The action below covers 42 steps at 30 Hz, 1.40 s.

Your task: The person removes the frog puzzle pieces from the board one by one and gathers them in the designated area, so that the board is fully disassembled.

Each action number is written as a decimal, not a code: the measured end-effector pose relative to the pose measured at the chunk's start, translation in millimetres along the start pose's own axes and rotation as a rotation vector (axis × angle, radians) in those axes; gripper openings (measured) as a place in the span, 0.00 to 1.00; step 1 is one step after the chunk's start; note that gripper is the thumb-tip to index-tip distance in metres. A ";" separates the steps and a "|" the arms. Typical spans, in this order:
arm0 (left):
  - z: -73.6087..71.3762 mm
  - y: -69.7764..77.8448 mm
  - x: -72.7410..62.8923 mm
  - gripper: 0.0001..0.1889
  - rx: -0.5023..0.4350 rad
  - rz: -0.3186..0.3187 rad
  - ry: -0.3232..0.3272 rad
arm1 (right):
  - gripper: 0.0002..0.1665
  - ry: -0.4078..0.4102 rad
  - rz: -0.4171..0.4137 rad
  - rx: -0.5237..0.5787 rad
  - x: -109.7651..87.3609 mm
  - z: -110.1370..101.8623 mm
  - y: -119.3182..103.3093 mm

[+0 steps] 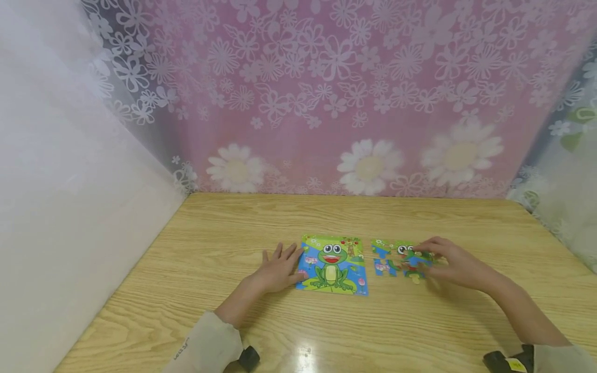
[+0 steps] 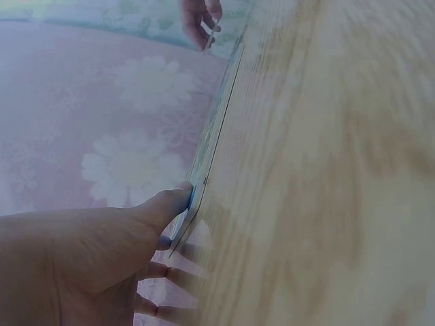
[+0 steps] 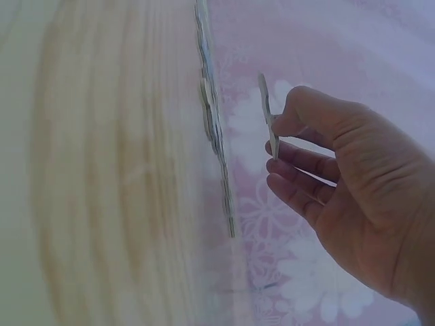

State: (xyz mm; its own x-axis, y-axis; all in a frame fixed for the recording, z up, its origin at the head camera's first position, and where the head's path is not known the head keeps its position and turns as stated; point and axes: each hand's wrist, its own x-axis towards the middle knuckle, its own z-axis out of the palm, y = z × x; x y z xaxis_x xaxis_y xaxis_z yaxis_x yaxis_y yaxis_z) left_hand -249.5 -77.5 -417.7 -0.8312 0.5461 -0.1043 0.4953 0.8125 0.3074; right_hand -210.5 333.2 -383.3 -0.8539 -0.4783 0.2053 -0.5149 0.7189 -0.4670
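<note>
A square frog picture (image 1: 331,267) lies flat on the wooden table. My left hand (image 1: 278,269) rests at its left edge with fingers spread. In the left wrist view, the thumb (image 2: 170,204) presses on the picture's border. To the right of the picture, several frog jigsaw pieces (image 1: 385,267) lie in a partly joined group. My right hand (image 1: 454,264) is over the right side of that group and pinches a jigsaw piece (image 3: 266,102) between thumb and fingers. In the right wrist view this piece is seen edge-on, raised above the others.
The wooden table (image 1: 210,228) reaches back to a pink flowered curtain (image 1: 298,119). A pale sheet (image 1: 74,171) hangs along the left side, and another flowered sheet (image 1: 564,191) along the right.
</note>
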 end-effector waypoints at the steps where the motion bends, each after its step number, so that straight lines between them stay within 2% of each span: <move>1: 0.0 0.2 -0.1 0.38 0.001 0.001 0.002 | 0.24 0.007 -0.005 -0.009 -1.8 -0.5 1.3; 8: -1.7 1.4 -1.5 0.38 -0.002 0.009 0.004 | 0.25 0.037 -0.019 -0.055 -14.7 -3.4 11.7; 18: 0.1 -1.6 -0.3 0.38 0.006 0.011 -0.001 | 0.25 0.011 0.041 -0.032 -29.8 -7.1 24.5; 27: -2.9 1.0 -1.6 0.38 -0.010 0.023 0.001 | 0.25 -0.022 0.072 -0.021 -34.7 -5.2 30.5; 42: -0.5 -0.3 -0.6 0.38 -0.013 0.014 -0.004 | 0.24 -0.032 0.058 -0.012 -37.0 -3.1 35.8</move>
State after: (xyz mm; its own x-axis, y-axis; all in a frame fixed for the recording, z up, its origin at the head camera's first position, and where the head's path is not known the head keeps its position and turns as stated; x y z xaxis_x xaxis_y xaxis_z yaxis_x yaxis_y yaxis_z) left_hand -249.4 -78.1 -417.3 -0.8233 0.5582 -0.1033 0.5036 0.8021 0.3209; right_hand -197.6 378.2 -404.9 -0.8796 -0.4511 0.1508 -0.4656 0.7518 -0.4670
